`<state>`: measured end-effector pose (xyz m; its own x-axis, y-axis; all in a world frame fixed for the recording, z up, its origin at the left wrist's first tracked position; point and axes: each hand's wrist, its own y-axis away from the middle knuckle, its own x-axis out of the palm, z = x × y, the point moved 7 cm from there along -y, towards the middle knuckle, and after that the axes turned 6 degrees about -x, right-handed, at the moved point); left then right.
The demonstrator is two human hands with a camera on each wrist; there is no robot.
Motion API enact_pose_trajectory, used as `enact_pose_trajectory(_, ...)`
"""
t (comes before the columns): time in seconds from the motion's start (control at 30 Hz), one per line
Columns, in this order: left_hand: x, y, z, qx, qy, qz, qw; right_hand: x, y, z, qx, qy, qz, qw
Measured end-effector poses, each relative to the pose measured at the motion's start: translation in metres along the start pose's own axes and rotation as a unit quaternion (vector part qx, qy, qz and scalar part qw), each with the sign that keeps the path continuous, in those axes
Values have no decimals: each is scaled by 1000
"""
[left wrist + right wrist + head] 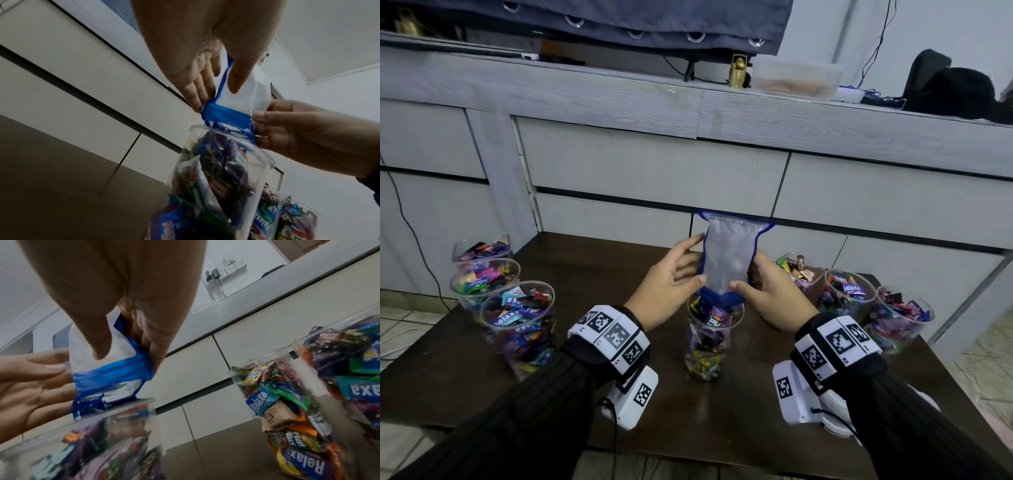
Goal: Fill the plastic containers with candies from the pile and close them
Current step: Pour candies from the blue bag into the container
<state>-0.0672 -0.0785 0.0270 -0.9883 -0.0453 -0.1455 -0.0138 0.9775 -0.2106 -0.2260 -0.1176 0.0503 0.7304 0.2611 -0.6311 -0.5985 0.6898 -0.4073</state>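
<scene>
Both hands are up over the middle container, the left hand and right hand each pinching a side of the blue-edged bag, thumb in front and fingers behind, its open mouth dipping into the rim. That clear cup is packed with candies. "Relaxa" reads on wrappers in the side cups on the dark table.
</scene>
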Motion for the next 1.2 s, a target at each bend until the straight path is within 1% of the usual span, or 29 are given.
enact_pose_trajectory(0.07, 0, 0, -1, -11, -37, -5, 999, -1, -1, -1, 2, -8, 3, 1000)
enact_pose_trajectory(0.2, 15, 4, -2, -17, -116, 51, 992, 15, -1, -1, 9, 29, 29, 999)
enact_pose_trajectory(0.23, 16, 4, -3, -18, -128, 56, 990, 16, -1, -1, 10, 36, 30, 999)
enact_pose_trajectory(0.3, 12, 3, -4, -13, -138, 43, 989, 13, -2, -1, 12, 44, 19, 999)
enact_pose_trajectory(0.4, 0, 1, -4, -12, -137, 1, 991, 3, -2, 0, 6, 42, -4, 999)
enact_pose_trajectory(0.47, -5, 0, -3, -14, -139, -9, 990, 0, -2, 0, 5, 33, -4, 999)
enact_pose_trajectory(0.53, -6, -2, -1, -17, -129, -15, 991, 0, -2, -1, 10, 20, -5, 1000)
enact_pose_trajectory(0.67, -14, -6, 4, -26, -93, -63, 993, -7, 0, -5, 28, -11, -37, 999)
enact_pose_trajectory(0.83, -14, -5, 8, -29, -80, -47, 995, -9, 5, -5, 35, -20, -25, 999)
enact_pose_trajectory(0.97, -24, -5, 5, -23, -101, -87, 991, -1, 1, 4, 25, -14, -7, 1000)
enact_pose_trajectory(1.03, -29, -4, 0, -11, -96, -103, 990, -2, -3, 10, 13, 2, -22, 1000)
enact_pose_trajectory(1.1, -30, -3, -8, 6, -71, -101, 992, -8, -8, 16, 3, 4, -40, 999)
enact_pose_trajectory(1.2, -29, -2, -17, 26, -65, -99, 993, -16, -12, 19, -4, -3, -41, 999)
